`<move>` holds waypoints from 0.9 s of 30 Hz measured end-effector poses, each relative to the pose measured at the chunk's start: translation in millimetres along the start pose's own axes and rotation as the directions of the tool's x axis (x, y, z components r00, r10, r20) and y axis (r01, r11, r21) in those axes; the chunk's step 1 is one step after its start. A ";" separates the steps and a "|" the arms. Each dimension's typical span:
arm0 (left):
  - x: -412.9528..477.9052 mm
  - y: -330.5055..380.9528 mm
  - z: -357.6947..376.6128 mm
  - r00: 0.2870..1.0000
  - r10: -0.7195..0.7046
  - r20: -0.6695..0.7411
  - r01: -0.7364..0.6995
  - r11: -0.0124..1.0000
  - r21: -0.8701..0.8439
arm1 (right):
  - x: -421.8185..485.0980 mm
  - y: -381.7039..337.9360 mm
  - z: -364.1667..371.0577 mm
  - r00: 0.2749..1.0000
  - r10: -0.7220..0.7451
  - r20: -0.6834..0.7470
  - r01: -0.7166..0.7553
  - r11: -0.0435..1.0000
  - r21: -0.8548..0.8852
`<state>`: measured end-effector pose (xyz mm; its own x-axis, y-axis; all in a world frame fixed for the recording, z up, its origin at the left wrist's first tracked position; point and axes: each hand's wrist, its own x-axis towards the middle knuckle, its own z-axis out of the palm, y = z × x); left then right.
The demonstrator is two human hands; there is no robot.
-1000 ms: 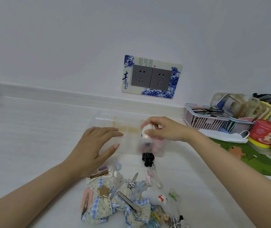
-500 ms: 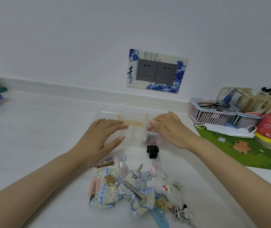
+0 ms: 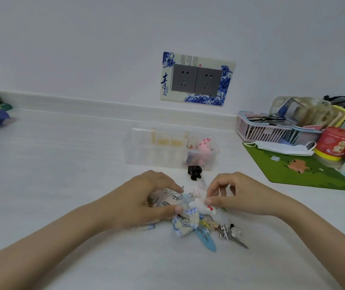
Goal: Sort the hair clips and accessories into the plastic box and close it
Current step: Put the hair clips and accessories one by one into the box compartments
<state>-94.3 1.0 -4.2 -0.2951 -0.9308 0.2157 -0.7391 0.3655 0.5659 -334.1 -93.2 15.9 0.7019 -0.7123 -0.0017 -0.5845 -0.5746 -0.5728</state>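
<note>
White counter [image 3: 63, 185], left hand [image 3: 144, 200] with fingers curled around part of a colourful heap of mixed hair clips [image 3: 186, 225], right hand [image 3: 238, 195] pinching a small white cat-faced clip [image 3: 198, 206] on that heap, open clear plastic compartment box [image 3: 152, 155] just beyond (pink pieces [image 3: 205, 144] in its right-end cell), black claw clip [image 3: 194, 173] just in front of it.

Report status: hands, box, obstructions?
Left hand curled over clip pile, grip unclear; right hand pinches white cat clip. Plastic box open, pink pieces in right end. Black clip lies before box.

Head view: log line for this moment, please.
step: picking from clip pile | left hand: on pile | right hand: at white clip | plastic box: open
</note>
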 end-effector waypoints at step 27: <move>73.2 -27.5 -24.3 0.857 -0.046 -0.512 0.066 0.998 0.021 | 90.3 -10.0 -54.9 0.890 0.255 -0.378 0.043 0.778 0.627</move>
<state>-80.9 -77.4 15.4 0.0912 -0.8188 0.5668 -0.7695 0.3033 0.5620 -287.2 -173.9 66.5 0.3221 -0.9327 0.1624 -0.1694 -0.2255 -0.9594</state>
